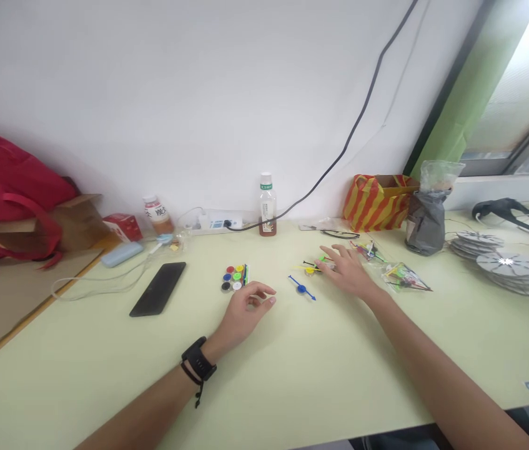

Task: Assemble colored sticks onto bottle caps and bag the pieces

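Note:
My left hand (248, 310) rests on the table with its fingers curved and the thumb apart from the index finger, and nothing shows between them. Just behind it lie several small round discs (237, 277) in different colours, beside some thin coloured strips (246, 273). A blue spinner arrow (301, 289) lies flat between my two hands. My right hand (346, 273) reaches over small plastic pieces, fingers spread. By its fingertips are a yellow spinner arrow (310, 271) and some green and dark pieces, partly hidden under the hand.
Clear bags of coloured parts (405, 277) lie right of my right hand. A black phone (158, 289) lies left. Behind stand a bottle (267, 206), a power strip (217, 223) with a black cable, and a striped bag (376, 203). Stacked discs (510, 265) sit far right.

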Action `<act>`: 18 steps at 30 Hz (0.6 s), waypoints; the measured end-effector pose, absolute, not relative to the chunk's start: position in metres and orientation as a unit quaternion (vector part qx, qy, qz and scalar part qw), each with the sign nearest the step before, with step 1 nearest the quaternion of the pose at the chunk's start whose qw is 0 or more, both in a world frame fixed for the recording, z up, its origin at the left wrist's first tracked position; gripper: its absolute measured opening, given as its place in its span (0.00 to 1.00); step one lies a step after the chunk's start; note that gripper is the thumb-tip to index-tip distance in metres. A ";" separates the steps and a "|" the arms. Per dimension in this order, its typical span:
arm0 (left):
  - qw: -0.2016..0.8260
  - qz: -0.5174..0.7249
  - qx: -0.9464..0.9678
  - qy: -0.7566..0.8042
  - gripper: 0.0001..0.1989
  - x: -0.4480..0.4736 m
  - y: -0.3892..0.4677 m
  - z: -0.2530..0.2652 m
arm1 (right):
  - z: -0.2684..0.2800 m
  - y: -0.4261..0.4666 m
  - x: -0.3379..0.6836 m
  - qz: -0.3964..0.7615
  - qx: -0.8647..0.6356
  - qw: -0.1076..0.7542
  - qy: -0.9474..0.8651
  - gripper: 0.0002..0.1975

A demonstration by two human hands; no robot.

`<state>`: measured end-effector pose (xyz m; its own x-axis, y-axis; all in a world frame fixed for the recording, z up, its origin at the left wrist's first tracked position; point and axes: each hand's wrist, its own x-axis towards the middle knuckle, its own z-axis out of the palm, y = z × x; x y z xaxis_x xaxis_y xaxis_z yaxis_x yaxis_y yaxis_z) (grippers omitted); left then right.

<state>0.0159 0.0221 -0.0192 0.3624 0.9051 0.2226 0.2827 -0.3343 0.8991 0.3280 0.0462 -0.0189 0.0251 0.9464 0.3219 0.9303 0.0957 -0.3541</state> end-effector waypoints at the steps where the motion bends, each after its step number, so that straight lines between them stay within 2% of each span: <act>1: 0.403 0.385 0.721 0.411 0.09 0.016 0.022 -0.019 | -0.020 0.046 0.330 0.043 -0.675 0.223 -0.702 0.32; 5: 0.407 0.384 0.722 0.408 0.09 0.017 0.021 -0.017 | -0.016 0.038 0.322 0.126 -0.651 0.168 -0.729 0.36; 10: 0.421 0.385 0.711 0.412 0.08 0.017 0.021 -0.015 | -0.010 0.023 0.297 0.153 -0.585 0.180 -0.776 0.41; 12: 0.422 0.387 0.709 0.412 0.08 0.017 0.020 -0.015 | -0.010 0.018 0.288 0.162 -0.536 0.193 -0.805 0.39; 16: 0.399 0.387 0.720 0.417 0.09 0.016 0.020 -0.016 | -0.008 0.014 0.281 0.185 -0.474 0.234 -0.829 0.28; 18: 0.370 0.385 0.735 0.417 0.09 0.016 0.018 -0.016 | -0.006 0.015 0.282 0.202 -0.455 0.245 -0.832 0.27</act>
